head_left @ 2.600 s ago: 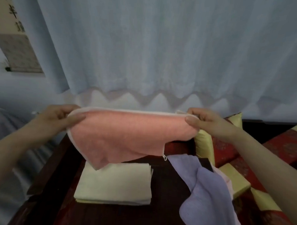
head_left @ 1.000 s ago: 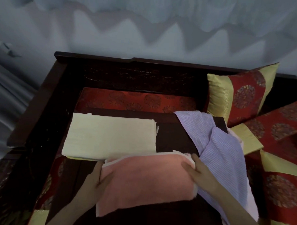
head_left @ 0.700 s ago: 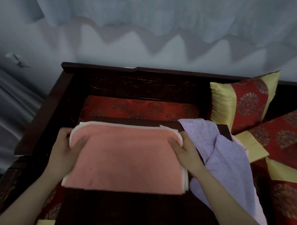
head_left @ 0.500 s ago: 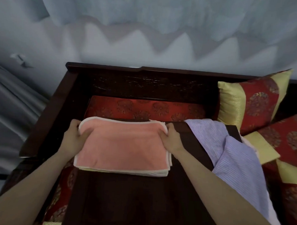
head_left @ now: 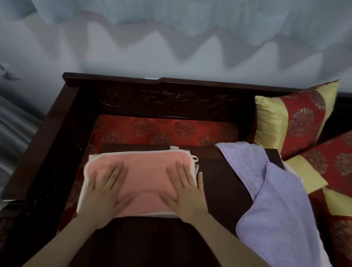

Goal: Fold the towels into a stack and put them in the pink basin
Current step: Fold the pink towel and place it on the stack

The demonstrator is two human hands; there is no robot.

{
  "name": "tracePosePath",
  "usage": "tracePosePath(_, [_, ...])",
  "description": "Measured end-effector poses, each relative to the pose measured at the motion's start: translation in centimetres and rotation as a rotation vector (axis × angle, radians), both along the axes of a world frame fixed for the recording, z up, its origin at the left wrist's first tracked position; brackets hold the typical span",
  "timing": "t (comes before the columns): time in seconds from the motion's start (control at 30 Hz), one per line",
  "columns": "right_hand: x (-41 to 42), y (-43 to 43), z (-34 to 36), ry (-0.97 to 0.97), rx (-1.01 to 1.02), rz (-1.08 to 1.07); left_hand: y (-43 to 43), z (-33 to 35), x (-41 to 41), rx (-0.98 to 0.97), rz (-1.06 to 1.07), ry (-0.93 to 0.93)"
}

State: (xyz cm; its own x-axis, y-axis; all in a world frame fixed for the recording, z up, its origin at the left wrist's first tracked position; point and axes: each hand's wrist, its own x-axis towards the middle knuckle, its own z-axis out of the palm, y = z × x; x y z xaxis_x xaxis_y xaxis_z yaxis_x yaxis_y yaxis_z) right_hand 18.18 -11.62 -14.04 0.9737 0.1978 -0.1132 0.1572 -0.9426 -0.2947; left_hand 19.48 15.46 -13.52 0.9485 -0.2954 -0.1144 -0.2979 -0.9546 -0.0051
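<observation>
A folded pink towel [head_left: 147, 173] with a white border lies on top of a folded cream towel [head_left: 81, 196], whose edges show at the left and front. The stack rests on a small dark wooden table [head_left: 219, 186]. My left hand [head_left: 107, 193] lies flat on the pink towel's left half, fingers spread. Flat on its right half is my right hand [head_left: 184, 190], fingers also apart. An unfolded lavender striped towel [head_left: 274, 202] is draped over the table's right side. No pink basin is in view.
The table stands on a dark wooden couch [head_left: 68, 117] with a red patterned seat cushion [head_left: 163, 131]. Red and yellow cushions [head_left: 295, 117] lie at the right. A pale curtain [head_left: 175, 17] hangs behind.
The pink towel went from held up in the air, to folded on the table, to laid on the cream towel. Both hands let go of its edges and now press flat on it.
</observation>
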Motion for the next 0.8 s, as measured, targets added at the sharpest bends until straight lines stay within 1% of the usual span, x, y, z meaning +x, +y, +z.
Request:
tracePosePath(0.13, [3.2,0.1,0.8,0.075,-0.027,0.064,0.0,-0.2,1.4,0.012,0.065,0.004])
tracePosePath(0.2, [3.7,-0.8,1.9,0.100,-0.041,0.111,-0.7,0.4,1.7,-0.005,0.068,-0.023])
tracePosePath(0.27, [3.2,-2.4,2.9,0.069,-0.034,0.098,-1.5,0.5,1.9,-0.046,0.107,-0.052])
tracePosePath(0.3, [2.5,-4.0,3.3,0.015,0.008,0.026,-2.6,0.4,2.1,-0.081,0.131,-0.036])
tracePosePath(0.37, [0.9,-8.1,3.8,-0.146,0.115,-0.214,-6.6,0.4,1.8,-0.189,0.121,0.009])
tracePosePath(0.4, [-0.1,-10.7,3.8,-0.219,0.121,-0.359,-9.6,0.7,1.1,-0.284,0.088,0.031])
tracePosePath(0.43, [-1.0,-13.6,3.7,-0.247,0.096,-0.527,-13.1,1.1,0.1,-0.416,0.043,0.038])
tracePosePath(0.47, [-1.9,-16.3,3.5,-0.211,0.054,-0.701,-16.7,1.6,-1.0,-0.556,-0.003,0.050])
tracePosePath(0.5, [-2.5,-18.6,3.2,-0.127,-0.001,-0.856,-20.2,2.3,-2.2,-0.668,-0.052,0.083])
tracePosePath(0.53, [-3.0,-20.3,2.9,-0.005,-0.056,-0.966,-23.2,2.6,-3.2,-0.732,-0.085,0.127])
tracePosePath(0.57, [-3.4,-21.7,2.5,0.120,-0.087,-1.020,-26.1,2.7,-4.0,-0.769,-0.100,0.180])
tracePosePath(0.6, [-3.4,-22.5,1.7,0.215,-0.111,-1.020,-28.0,2.5,-4.5,-0.802,-0.087,0.246])
tracePosePath(0.63, [-3.5,-23.5,1.2,0.252,-0.117,-0.996,-29.8,1.9,-4.9,-0.828,-0.057,0.321])
tracePosePath(0.67, [-3.4,-24.3,1.1,0.248,-0.087,-0.954,-31.1,1.1,-5.1,-0.860,-0.009,0.393])
tracePosePath(0.7, [-3.1,-24.9,1.4,0.217,-0.029,-0.927,-31.9,0.6,-5.2,-0.883,0.042,0.487])
tracePosePath(0.73, [-2.7,-25.4,2.3,0.196,0.088,-0.926,-32.6,0.4,-5.2,-0.915,0.099,0.581])
tracePosePath(0.77, [-2.7,-25.7,3.5,0.173,0.228,-0.924,-33.4,0.5,-5.1,-0.996,0.223,0.684])
tracePosePath(0.8, [-2.8,-25.7,4.5,0.148,0.367,-0.916,-33.8,0.8,-4.5,-1.133,0.412,0.819])
